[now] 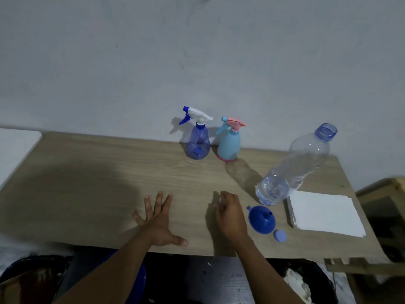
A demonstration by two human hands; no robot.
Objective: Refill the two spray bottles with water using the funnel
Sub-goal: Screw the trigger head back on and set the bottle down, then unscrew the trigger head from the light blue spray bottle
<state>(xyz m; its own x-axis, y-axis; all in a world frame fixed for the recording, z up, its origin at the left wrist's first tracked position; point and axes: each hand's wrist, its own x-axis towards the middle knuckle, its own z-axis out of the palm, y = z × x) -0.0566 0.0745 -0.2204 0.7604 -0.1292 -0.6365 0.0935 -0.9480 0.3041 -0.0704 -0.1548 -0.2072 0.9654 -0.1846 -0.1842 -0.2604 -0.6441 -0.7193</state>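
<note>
A person's left hand point(156, 224) lies over a wooden table point(109, 172) with fingers spread wide, while the right hand point(230, 213) hovers beside it, fingers loosely curled and holding nothing. Just right of that hand lies a blue funnel point(261, 219), mouth down, with a blue cap point(280, 235) near it. An uncapped water bottle point(293, 165) stands beside white napkins point(324, 212). At the far edge stand a clear blue spray bottle point(198, 139) and a light blue spray bottle point(229, 142), triggers attached.

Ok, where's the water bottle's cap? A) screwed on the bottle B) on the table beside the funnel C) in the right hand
B: the cap lies on the table next to the funnel; the water bottle has an open neck.
</note>
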